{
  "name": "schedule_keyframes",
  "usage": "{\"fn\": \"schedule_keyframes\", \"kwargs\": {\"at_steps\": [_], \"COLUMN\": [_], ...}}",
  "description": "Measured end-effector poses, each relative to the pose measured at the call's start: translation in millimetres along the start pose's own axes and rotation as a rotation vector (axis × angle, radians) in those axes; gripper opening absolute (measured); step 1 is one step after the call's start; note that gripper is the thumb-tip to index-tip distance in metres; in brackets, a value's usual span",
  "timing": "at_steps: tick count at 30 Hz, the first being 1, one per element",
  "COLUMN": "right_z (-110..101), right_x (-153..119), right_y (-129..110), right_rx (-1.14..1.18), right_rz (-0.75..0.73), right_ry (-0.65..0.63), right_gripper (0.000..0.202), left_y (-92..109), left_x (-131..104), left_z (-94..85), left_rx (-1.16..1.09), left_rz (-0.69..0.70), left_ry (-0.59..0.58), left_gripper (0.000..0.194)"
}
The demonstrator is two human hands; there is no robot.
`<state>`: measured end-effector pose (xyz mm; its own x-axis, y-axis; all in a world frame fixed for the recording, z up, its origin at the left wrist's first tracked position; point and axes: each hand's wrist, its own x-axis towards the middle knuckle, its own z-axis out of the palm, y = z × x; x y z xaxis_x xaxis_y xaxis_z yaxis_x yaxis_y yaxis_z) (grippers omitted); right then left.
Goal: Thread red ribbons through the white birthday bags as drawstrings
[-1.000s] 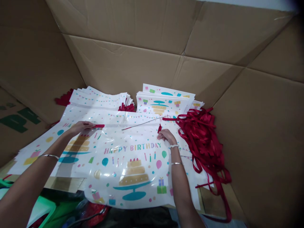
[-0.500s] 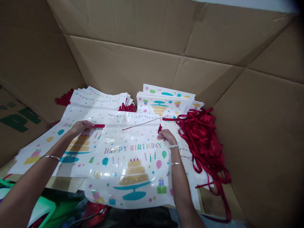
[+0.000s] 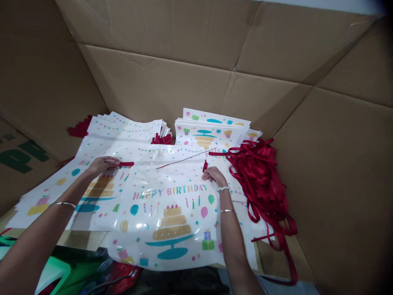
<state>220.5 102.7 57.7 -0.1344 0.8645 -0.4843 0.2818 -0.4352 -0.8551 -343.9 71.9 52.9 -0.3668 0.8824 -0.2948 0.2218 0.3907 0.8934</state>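
Observation:
A white glossy plastic bag (image 3: 172, 176) printed "HAPPY BIRTHDAY" with a cake lies flat before me. My left hand (image 3: 107, 164) is closed on a red ribbon (image 3: 126, 164) at the bag's upper left, the ribbon's end sticking out to the right. At the upper right, my right hand (image 3: 215, 176) has its fingers pinched together at a short red ribbon end (image 3: 205, 165) that pokes up from the bag. Between the hands, a long thin metal rod (image 3: 186, 158) rests slantwise across the bag's top part.
Heaped red ribbons (image 3: 260, 176) spill over the right edge. Behind stand stacks of printed bags, one at the left (image 3: 125, 127) and one in the middle (image 3: 211, 131). Cardboard walls (image 3: 159, 78) enclose the back and sides. Green plastic (image 3: 61, 270) lies below the table's front left.
The whole view has shifted slightly left. Both hands keep the same places on the bag and hold the same grip.

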Motion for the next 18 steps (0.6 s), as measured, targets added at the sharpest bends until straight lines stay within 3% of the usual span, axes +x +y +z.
{"fn": "schedule_keyframes", "kwargs": {"at_steps": [3,5,6,8,9,10,12,14,16,18], "right_z": [0,0,0,0,0,0,1,1,1,1], "right_x": [0,0,0,-1,-1,-2,-2,-2,-1,1], "right_y": [0,0,-1,-2,-2,-3,-4,-4,-3,-3], "right_rx": [0.008,0.018,0.022,0.026,0.028,0.029,0.034,0.041,0.045,0.045], "right_rz": [-0.007,-0.006,-0.006,-0.004,-0.004,-0.003,-0.002,-0.002,-0.006,-0.016], "right_ry": [-0.005,-0.012,-0.012,-0.010,-0.009,-0.010,-0.013,-0.015,-0.021,-0.030], "right_gripper": [0.025,0.024,0.024,0.024,0.025,0.025,0.027,0.028,0.026,0.024], "left_y": [3,14,23,44,56,68,86,96,96,91], "left_x": [2,1,-1,-8,-13,-18,-28,-35,-35,-31], "left_z": [-1.0,17.3,35.5,90.7,126.3,165.1,244.0,311.9,358.7,383.3], "left_rx": [0.269,0.500,0.590,0.684,0.703,0.703,0.709,0.722,0.748,0.779], "left_rz": [0.119,0.308,0.435,0.697,0.813,0.912,1.087,1.219,1.254,1.231], "left_ry": [0.100,0.280,0.354,0.364,0.279,0.173,-0.160,-0.387,-0.475,-0.478], "left_gripper": [0.055,0.047,0.045,0.042,0.042,0.042,0.046,0.051,0.056,0.060]}}
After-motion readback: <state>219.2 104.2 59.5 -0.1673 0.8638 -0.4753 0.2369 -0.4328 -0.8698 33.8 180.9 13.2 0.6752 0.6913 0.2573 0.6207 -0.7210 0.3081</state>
